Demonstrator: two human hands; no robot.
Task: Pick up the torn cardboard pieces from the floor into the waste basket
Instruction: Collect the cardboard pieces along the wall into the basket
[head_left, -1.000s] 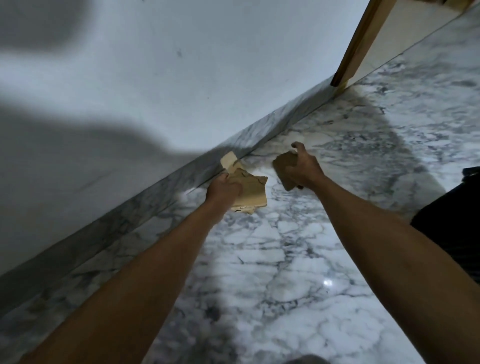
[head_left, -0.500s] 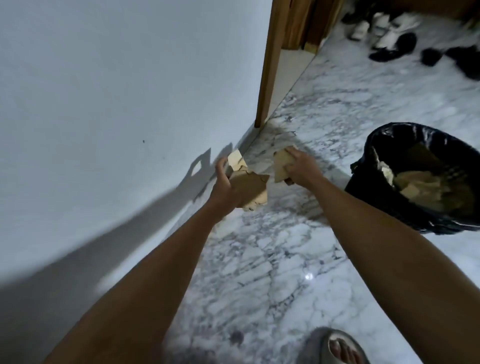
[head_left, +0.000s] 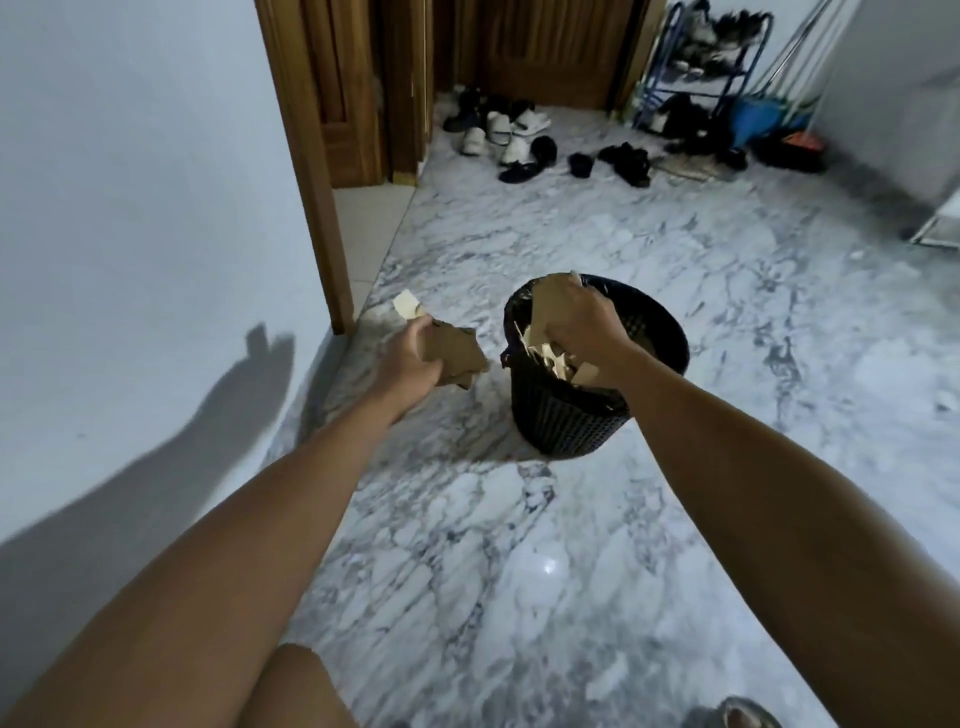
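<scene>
A black waste basket (head_left: 576, 415) with a woven, ribbed wall and a dark liner stands on the grey-veined white marble floor (head_left: 493, 571), with nothing between it and the two outstretched arms. Behind it, well apart, a scatter of shoes (head_left: 514, 140) in black and white lies before a wooden door (head_left: 545, 47), and a blue metal shoe rack (head_left: 696, 67) stands at the far right beside what looks like a broom and dustpan, though that corner is too blurred to be sure. A plain white wall (head_left: 130, 208) runs along the left up to a wooden door frame (head_left: 311, 182). The right hand (head_left: 576, 325) hovers over the basket's mouth, its fingers curled down around a flat brown piece of torn cardboard (head_left: 550, 299) with a ragged edge; more pale, jagged scraps (head_left: 561, 364) already lie piled inside the basket. The left hand (head_left: 410, 358) is held just beside the basket on its left, above the floor, its fingers wrapped round a small stack of cardboard pieces (head_left: 457, 353), brown and matte with rough torn edges, a lighter cream bit sticking out beyond the knuckles.
</scene>
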